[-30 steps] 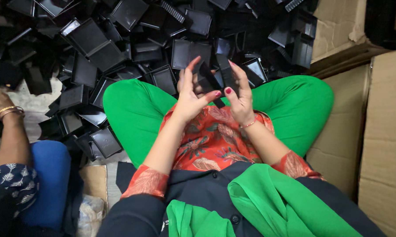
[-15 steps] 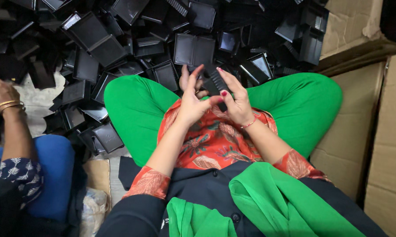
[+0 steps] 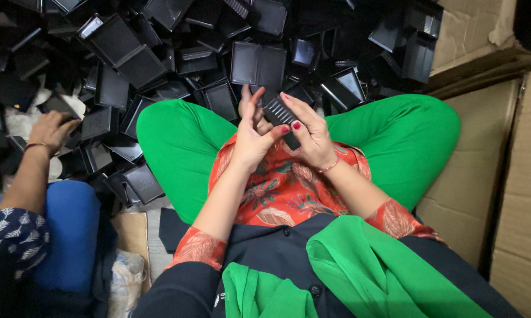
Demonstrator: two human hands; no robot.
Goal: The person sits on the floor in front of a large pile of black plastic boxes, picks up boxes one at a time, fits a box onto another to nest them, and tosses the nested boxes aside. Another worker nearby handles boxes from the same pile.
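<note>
While gripped over lap, small black ribbed piece (image 3: pixel 279 112) pinched between left hand (image 3: pixel 254 138) and right hand (image 3: pixel 309 134), just short of black tray pile (image 3: pixel 159 65). Best kept level, thumbs steadying edges, fingers clear of ribs.

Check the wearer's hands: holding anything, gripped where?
Both the left hand and right hand hold one small black ribbed piece, fingers along its edges.

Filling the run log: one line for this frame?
left hand: holds black plastic part | right hand: same part | ahead: pile of black trays | co-worker's hand: on pile
</note>
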